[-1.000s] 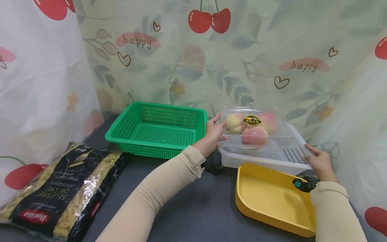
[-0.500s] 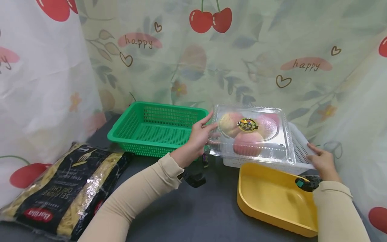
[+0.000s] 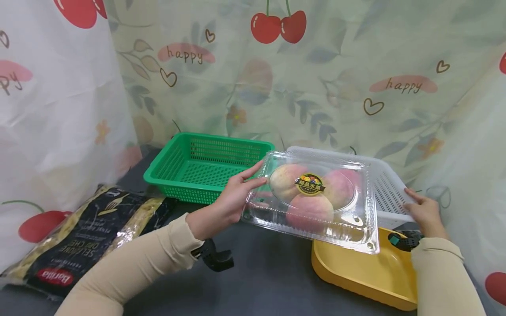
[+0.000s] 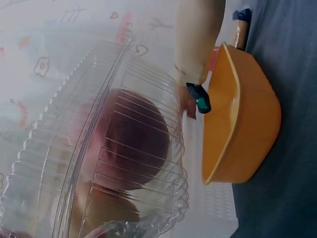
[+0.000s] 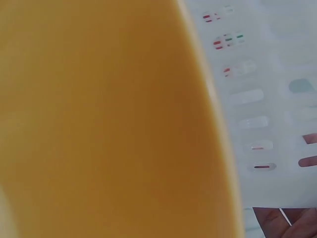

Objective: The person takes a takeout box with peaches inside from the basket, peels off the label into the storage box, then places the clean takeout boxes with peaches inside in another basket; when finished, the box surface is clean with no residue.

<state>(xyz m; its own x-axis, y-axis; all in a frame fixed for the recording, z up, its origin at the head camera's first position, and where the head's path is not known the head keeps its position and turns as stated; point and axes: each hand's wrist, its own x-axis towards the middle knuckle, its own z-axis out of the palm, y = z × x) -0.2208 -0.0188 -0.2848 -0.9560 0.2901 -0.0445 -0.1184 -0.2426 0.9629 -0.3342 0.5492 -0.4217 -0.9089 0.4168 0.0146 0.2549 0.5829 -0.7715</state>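
A clear lidded plastic box (image 3: pixel 356 224) with three pinkish peaches (image 3: pixel 310 213) inside hangs tilted in front of the white basket, gripped at its left edge by my left hand (image 3: pixel 233 195). In the left wrist view the box (image 4: pixel 148 79) fills much of the left side, with a peach (image 4: pixel 136 139) showing through its ribbed wall. My right hand (image 3: pixel 427 215) holds the right rim of the white basket (image 3: pixel 389 188); in the right wrist view its fingers (image 5: pixel 302 225) show below the basket wall (image 5: pixel 257 188).
A green basket (image 3: pixel 189 186) stands at the back, left of the box. The yellow tray (image 3: pixel 363 281) lies in front of the white basket, partly under the raised box. At the left lies a black pasta bag (image 3: pixel 83 245). A patterned curtain (image 3: pixel 237 66) hangs behind.
My left hand has brought the peach box left and toward me, off the white basket, more of which now shows. My right hand has stayed on the basket's rim.
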